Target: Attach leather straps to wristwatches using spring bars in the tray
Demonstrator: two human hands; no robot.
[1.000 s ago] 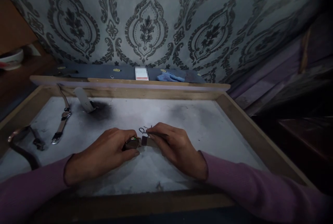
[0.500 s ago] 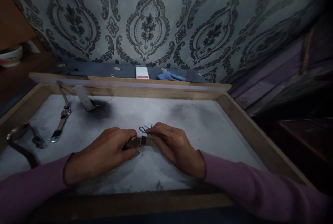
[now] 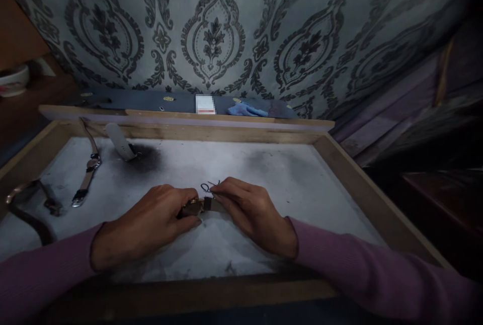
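My left hand point(image 3: 151, 224) grips a round-cased wristwatch point(image 3: 193, 207) between thumb and fingers, near the middle of a wooden-framed tray point(image 3: 226, 134). Just right of the case, my right hand point(image 3: 247, 209) is pinched at the watch's strap point(image 3: 214, 205). What its fingertips hold is too small and partly hidden to name. A thin dark looped piece point(image 3: 205, 187) shows just beyond those fingertips.
At the tray's left lie a watch with a light strap point(image 3: 86, 179), a pale upright strap point(image 3: 119, 141) and a brown curved strap point(image 3: 28, 219). Behind the rim are a white box point(image 3: 205, 104) and a blue cloth point(image 3: 247, 109).
The whole view has shifted slightly. Both hands keep nearly the same pose around the watch.
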